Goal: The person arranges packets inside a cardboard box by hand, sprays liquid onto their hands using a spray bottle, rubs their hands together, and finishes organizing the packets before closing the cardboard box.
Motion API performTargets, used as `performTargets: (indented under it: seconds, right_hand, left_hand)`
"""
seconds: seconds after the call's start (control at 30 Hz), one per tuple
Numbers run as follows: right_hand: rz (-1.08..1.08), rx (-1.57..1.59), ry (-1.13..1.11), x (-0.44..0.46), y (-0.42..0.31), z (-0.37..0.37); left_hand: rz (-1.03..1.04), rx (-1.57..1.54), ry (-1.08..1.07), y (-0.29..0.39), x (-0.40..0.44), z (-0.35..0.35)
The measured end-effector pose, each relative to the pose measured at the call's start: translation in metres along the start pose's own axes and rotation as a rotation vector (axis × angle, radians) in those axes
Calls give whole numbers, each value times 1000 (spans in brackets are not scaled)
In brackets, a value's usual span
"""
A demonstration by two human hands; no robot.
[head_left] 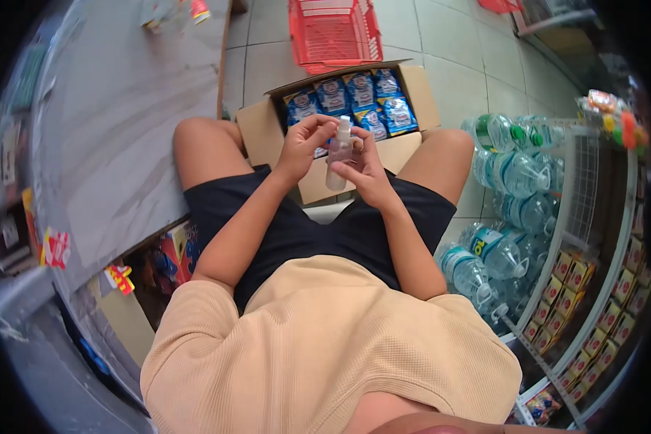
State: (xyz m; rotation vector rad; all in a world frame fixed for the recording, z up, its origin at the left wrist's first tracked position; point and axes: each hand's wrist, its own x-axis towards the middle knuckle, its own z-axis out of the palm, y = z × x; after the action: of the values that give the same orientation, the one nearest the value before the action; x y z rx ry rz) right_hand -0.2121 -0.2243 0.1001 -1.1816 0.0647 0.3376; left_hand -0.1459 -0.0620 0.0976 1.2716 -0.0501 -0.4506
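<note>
A small clear spray bottle (338,160) with a whitish top stands roughly upright between my hands, above my lap. My right hand (369,171) is wrapped round its right side, the thumb across the body. At the left of the nozzle my left hand (303,145) has its thumb and fingers pinched together; what they hold, if anything, is too small to make out. Beyond the hands lies an open cardboard box (260,132) with blue packets (332,94) in rows, partly hidden by my hands.
A red basket (335,61) sits on the tiled floor behind the box. To the left is a grey marbled counter (137,123). Large water bottles (524,173) crowd the right side, beside a white wire rack (582,188) and shelves of small boxes (560,293).
</note>
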Motion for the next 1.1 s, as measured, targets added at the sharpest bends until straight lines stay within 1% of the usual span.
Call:
performTargets:
  seconds: [0.03, 0.17, 0.2, 0.33, 0.37, 0.5, 0.53, 0.67, 0.87, 1.0, 1.03, 1.07, 1.1]
  right_hand:
    - [12, -16, -18, 0, 3, 6]
    - [-196, -411, 45, 0, 6, 18]
    - [-190, -432, 39, -1, 7, 17]
    - [-156, -569, -7, -5, 12, 11]
    - [-149, -576, -14, -6, 11, 14]
    - [-70, -841, -15, -11, 3, 23]
    - [-69, -847, -17, -12, 3, 24]
    - [-186, -926, 23, -11, 1, 28]
    - [-225, -1030, 56, -14, -2, 28]
    - [-262, -1070, 83, -17, -15, 31]
    - [-296, -1055, 66, -15, -24, 33]
    - [-413, -1062, 40, -9, -22, 25]
    - [-554, -1140, 42, 1, -29, 27]
  left_hand:
    - [9, -16, 20, 0, -5, -4]
    - [-30, -157, 129, -4, -4, -9]
    - [-24, -179, 131, -5, -4, -7]
    - [-122, -521, 235, -4, -5, -4]
    - [-121, -531, 241, -6, -6, -4]
    - [-75, -579, 136, -16, -6, -3]
    - [-71, -585, 136, -15, -7, -2]
    - [-82, -722, 115, -12, -10, -2]
    - [-63, -737, 114, -11, -10, -6]
    - [-83, -856, 143, -10, -12, -9]
    - [-121, -895, 175, -15, -8, -10]
    - [-148, -922, 218, -15, -2, -13]
    - [-199, -980, 318, -4, -1, -10]
